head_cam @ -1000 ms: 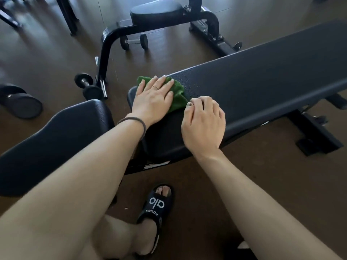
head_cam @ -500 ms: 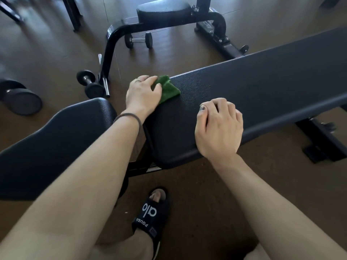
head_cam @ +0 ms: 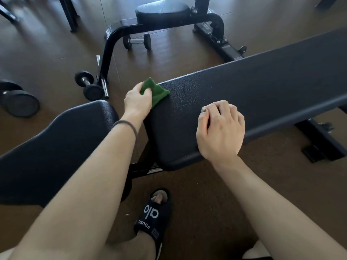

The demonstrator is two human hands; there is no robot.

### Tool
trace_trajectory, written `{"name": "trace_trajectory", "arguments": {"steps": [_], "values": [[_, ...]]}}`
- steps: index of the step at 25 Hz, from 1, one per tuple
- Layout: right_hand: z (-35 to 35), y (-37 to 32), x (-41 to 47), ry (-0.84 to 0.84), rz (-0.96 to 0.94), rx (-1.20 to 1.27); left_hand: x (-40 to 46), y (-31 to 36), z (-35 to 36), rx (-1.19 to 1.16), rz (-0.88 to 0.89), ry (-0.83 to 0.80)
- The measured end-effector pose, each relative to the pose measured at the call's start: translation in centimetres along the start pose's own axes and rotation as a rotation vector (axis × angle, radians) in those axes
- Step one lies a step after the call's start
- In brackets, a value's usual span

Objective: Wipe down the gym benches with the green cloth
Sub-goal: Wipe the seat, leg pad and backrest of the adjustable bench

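Observation:
A long black padded bench (head_cam: 262, 87) runs from the middle to the right edge. At its left end lies the green cloth (head_cam: 156, 91), bunched and gripped by my left hand (head_cam: 138, 101) at the pad's far left corner. My right hand (head_cam: 220, 128) rests on the near edge of the same pad with its fingers curled and holds nothing. A second black pad (head_cam: 56, 145), the bench's seat part, lies to the left under my left forearm.
Another bench machine with a round black seat (head_cam: 162, 10) stands behind. Dumbbells lie on the brown floor: a small one (head_cam: 137, 41), one by the frame (head_cam: 88, 85), a large one (head_cam: 16, 100) at far left. My foot in a black slide (head_cam: 153, 214) is below the bench.
My left hand has slid the cloth left to the end of the pad and bunched it in its fingers. My right hand has shifted right along the near edge.

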State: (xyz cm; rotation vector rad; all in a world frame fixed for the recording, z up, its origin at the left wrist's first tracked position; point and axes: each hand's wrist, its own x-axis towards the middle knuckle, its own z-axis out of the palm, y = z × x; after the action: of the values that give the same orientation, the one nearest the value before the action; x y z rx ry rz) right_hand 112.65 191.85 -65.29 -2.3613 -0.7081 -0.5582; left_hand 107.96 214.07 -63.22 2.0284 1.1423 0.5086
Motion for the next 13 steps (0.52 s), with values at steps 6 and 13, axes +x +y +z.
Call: {"name": "trace_trajectory", "arguments": {"steps": [6,13], "values": [[0.1,-0.1,-0.2,0.021,0.002,-0.003,-13.0,-1.4,0.4,-0.222,-0.081,0.02],[0.0,0.1,-0.1,0.033,0.0,0.028,-4.8,0.0,-0.3,0.004,-0.061,-0.023]]}}
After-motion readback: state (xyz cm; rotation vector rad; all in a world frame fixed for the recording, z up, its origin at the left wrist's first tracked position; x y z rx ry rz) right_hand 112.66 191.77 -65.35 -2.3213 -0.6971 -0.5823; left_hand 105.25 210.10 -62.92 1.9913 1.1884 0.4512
